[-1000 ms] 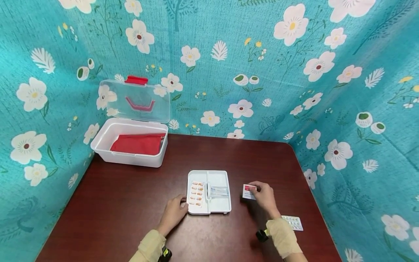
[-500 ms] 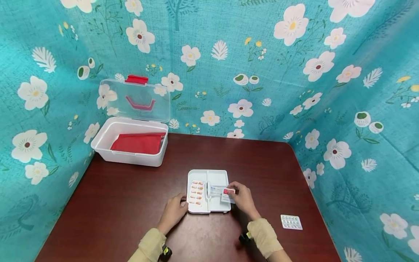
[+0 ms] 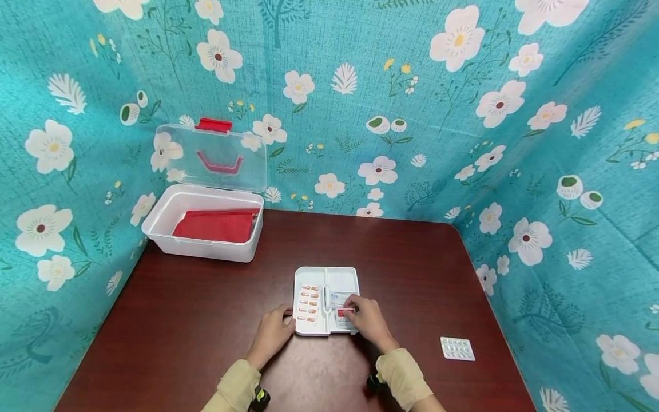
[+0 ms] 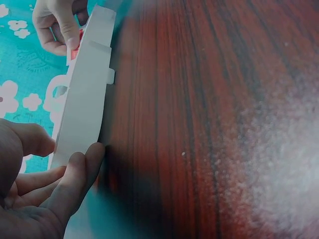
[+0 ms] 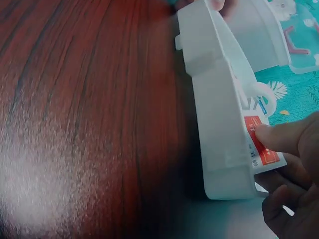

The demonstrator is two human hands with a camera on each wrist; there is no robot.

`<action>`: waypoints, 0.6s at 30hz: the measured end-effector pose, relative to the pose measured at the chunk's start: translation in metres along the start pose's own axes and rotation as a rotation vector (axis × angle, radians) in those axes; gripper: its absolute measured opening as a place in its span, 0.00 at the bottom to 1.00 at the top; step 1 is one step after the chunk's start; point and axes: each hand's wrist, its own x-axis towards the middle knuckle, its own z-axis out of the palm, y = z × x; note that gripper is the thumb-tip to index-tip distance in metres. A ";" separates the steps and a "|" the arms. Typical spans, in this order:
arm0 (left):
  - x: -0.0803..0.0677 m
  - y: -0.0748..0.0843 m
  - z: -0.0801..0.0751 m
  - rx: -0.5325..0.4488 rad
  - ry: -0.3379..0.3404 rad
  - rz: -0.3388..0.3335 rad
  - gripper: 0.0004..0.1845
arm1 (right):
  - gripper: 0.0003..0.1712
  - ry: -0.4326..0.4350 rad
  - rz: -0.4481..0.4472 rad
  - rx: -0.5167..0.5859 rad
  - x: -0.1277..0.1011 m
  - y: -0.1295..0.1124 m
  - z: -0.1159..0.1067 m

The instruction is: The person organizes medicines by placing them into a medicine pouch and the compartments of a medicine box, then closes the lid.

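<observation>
1. Our right hand [image 3: 364, 319] pinches a red-and-white packet [image 3: 344, 316], lying under the fingertips inside the tray [image 3: 329, 328].
2. Our left hand [image 3: 274, 333], fingers loosely curled, touches the tray's left edge beside the pills [image 3: 308, 302].

No legible text anywhere. Small white packet [image 5: 260, 143] with a red label, lying in the white tray [image 5: 215, 99], carrying a few dark printed marks too blurred to read. Blue print on a second packet [image 3: 337, 297] likewise too small to read.
</observation>
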 end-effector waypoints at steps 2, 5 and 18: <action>0.000 0.001 0.000 -0.001 0.004 -0.002 0.13 | 0.11 -0.007 -0.047 -0.025 -0.001 0.001 0.000; 0.000 0.001 0.000 -0.001 0.001 -0.004 0.14 | 0.11 0.009 -0.114 -0.055 -0.002 0.002 0.001; 0.001 -0.003 0.000 -0.004 -0.002 0.008 0.13 | 0.18 0.148 -0.089 -0.048 -0.012 0.033 -0.044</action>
